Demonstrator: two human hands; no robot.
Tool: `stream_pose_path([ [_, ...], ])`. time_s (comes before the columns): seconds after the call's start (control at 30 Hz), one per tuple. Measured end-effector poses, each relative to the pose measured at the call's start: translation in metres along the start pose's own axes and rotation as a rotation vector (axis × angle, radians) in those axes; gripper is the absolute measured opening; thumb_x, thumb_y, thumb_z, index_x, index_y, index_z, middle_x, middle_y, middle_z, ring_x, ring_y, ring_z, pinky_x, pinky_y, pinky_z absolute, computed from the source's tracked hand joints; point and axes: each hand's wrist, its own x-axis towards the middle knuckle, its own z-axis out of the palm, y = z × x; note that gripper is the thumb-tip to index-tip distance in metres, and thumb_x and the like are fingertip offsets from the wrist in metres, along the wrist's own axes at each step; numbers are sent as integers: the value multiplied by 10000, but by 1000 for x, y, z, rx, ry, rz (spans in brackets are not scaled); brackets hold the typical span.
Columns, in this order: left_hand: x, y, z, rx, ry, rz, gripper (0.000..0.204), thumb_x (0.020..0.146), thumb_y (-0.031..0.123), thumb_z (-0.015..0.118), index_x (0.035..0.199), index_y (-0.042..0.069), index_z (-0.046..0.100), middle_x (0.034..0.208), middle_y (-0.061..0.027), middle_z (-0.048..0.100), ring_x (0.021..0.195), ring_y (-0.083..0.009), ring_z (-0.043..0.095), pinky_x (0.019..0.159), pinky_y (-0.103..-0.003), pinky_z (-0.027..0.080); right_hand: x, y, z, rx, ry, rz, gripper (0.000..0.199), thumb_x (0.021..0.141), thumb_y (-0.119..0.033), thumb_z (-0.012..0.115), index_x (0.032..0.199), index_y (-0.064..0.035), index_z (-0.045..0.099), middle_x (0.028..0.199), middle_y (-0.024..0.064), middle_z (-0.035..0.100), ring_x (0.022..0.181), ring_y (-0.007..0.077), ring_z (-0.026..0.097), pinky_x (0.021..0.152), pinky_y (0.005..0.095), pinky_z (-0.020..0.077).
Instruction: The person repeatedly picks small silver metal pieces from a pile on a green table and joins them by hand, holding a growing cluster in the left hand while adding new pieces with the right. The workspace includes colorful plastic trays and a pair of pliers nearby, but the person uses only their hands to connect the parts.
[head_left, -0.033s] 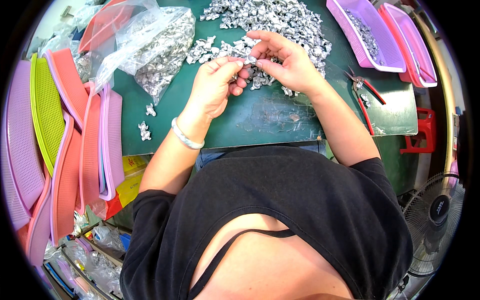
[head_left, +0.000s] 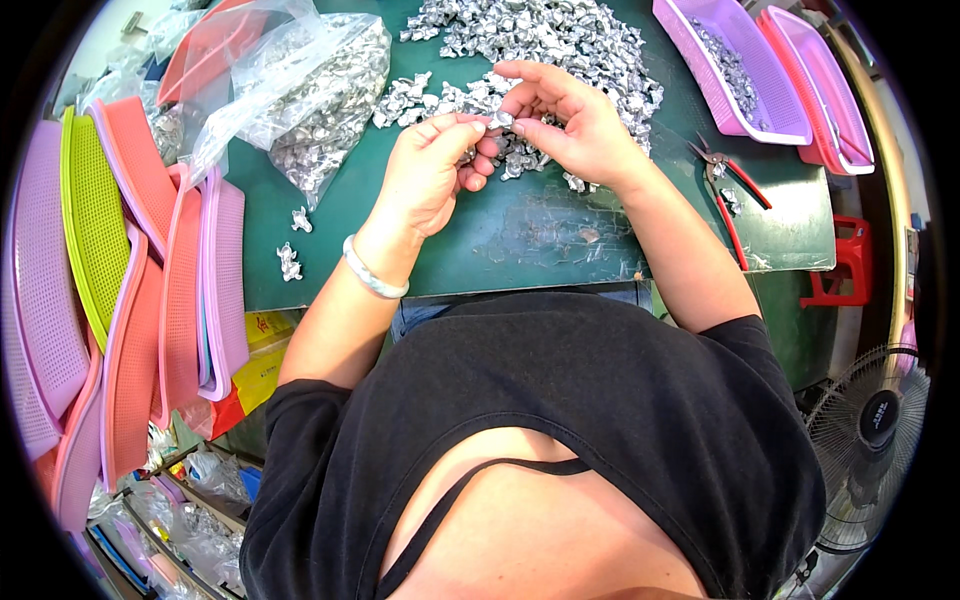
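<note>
Between my two hands, above the green table (head_left: 470, 255), is a small silvery metal piece (head_left: 501, 120). My left hand (head_left: 440, 165), with a pale bangle on its wrist, is closed, pinching the piece from the left; another bit of metal shows under its fingers. From the right, the thumb and fingers of my right hand (head_left: 575, 125) close on the same piece. Just beyond the hands spreads a big heap of like metal pieces (head_left: 560, 45). My fingers partly hide the held piece, so its exact shape is unclear.
A clear plastic bag (head_left: 330, 110) full of metal pieces lies at the left, with two loose pieces (head_left: 289, 262) nearby. Red-handled pliers (head_left: 728, 190) rest at the right, below a purple basket (head_left: 740, 75) holding pieces. Stacked baskets (head_left: 100, 250) stand far left; a fan (head_left: 865, 440) stands lower right.
</note>
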Motion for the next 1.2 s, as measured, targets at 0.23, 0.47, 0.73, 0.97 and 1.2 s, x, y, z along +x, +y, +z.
stream_pose_path([
  [0.23,0,0,1,-6,-28,-10,101,838,115,543,857,18,565,714,-43,568,590,-98,517,480,-195,402,0,-1,1,-42,27,-41,465,766,63,543,1209,-50,460,875,32,553,811,88,522,758,233,441],
  [0.47,4,-5,-6,-7,1,-30,124,840,149,558,837,26,572,696,-26,562,568,-83,504,478,-190,408,3,0,-5,-538,55,-128,509,711,16,588,1198,-74,472,911,47,597,856,177,551,764,299,440],
  [0.73,3,-7,-12,-33,29,-53,111,830,124,541,853,17,558,746,-58,569,623,-127,536,518,-206,431,5,7,-4,-764,-40,-144,496,670,0,603,1151,-67,500,884,56,603,866,242,528,791,346,417],
  [0.97,2,-6,-16,-286,5,19,60,804,56,504,806,5,535,844,-142,593,722,-241,600,623,-314,526,5,6,-2,-687,-22,-226,481,667,11,588,1135,-67,511,782,34,567,799,239,519,762,342,418],
  [1.2,4,-6,-21,-229,-26,-21,93,800,61,504,867,6,536,818,-108,586,692,-189,580,581,-268,499,6,5,2,-666,-22,-176,470,681,7,596,1137,-75,517,747,9,574,777,212,519,720,329,425],
])
